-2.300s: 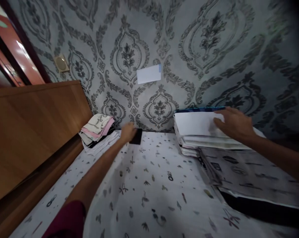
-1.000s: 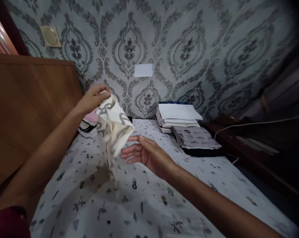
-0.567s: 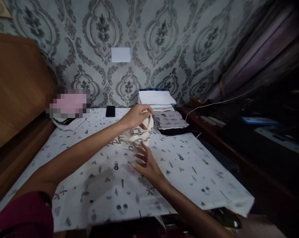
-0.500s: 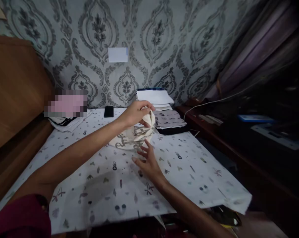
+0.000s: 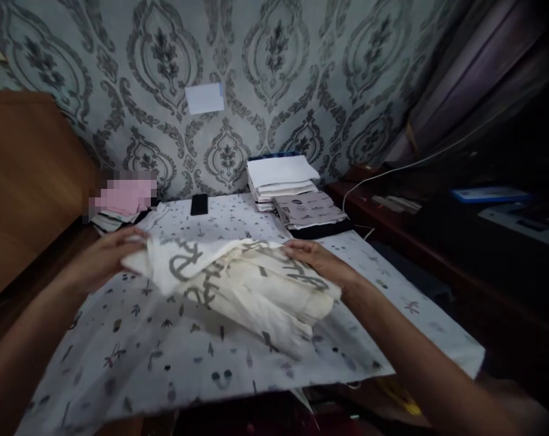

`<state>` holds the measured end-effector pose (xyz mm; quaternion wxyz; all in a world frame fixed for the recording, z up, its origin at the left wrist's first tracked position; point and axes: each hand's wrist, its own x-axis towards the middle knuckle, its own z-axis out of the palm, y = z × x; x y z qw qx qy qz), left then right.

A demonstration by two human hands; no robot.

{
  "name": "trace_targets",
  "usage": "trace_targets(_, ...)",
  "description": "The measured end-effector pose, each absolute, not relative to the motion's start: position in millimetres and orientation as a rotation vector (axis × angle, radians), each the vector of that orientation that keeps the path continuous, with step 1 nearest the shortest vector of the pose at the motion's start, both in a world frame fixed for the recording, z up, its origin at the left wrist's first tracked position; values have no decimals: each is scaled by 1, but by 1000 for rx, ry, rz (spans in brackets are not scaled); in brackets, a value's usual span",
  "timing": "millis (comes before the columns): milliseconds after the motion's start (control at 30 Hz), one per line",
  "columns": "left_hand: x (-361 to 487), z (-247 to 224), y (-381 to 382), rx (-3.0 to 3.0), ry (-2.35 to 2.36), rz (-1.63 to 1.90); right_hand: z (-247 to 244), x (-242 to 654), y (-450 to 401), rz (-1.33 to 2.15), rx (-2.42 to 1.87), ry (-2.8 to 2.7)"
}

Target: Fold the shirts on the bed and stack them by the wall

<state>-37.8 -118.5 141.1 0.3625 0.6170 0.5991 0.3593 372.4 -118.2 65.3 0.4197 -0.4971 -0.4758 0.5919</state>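
Note:
A cream cloth [image 5: 251, 287] with large dark lettering is stretched between my two hands, above the front half of the table. Its lower part hangs in loose folds, and motion blurs it; whether it is a garment or a bag cannot be told. My left hand [image 5: 108, 257] grips the left end with fingers closed on it. At the upper right edge, my right hand [image 5: 320, 261] pinches the fabric, its fingertips partly hidden by the folds.
A patterned white cover [image 5: 165, 375] lies over the table. At the back stand a black phone [image 5: 199, 204], a stack of folded white cloths [image 5: 281, 172] and a grey printed folded cloth [image 5: 311, 209]. A pink blurred pile [image 5: 126, 197] sits back left, beside a wooden panel [image 5: 24, 181].
The cream cloth was bunched in my left hand near the table's middle; now it is spread wide. My left hand moved left, and my right hand moved right and took hold of it.

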Motion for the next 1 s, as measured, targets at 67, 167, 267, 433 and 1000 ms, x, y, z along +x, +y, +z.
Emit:
trace_targets(67, -71, 107, -133, 1698, 1733, 485, 54, 388, -108, 1405, -1423, -1405)
trace_targets(167, -77, 80, -154, 1939, 1751, 284, 25, 396, -105, 1211, -1625, -1631)
trace_targets(267, -46, 76, -163, 2108, 1560, 264, 9, 390, -121, 1064, -1713, -1729)
trace_targets(433, 2, 63, -161, 2397, 1526, -15, 18, 364, -164, 705, -1794, -2006)
trace_targets(1000, -39, 103, -68, 1797, 1774, 861, 27, 354, -118, 1209, -1410, -1503)
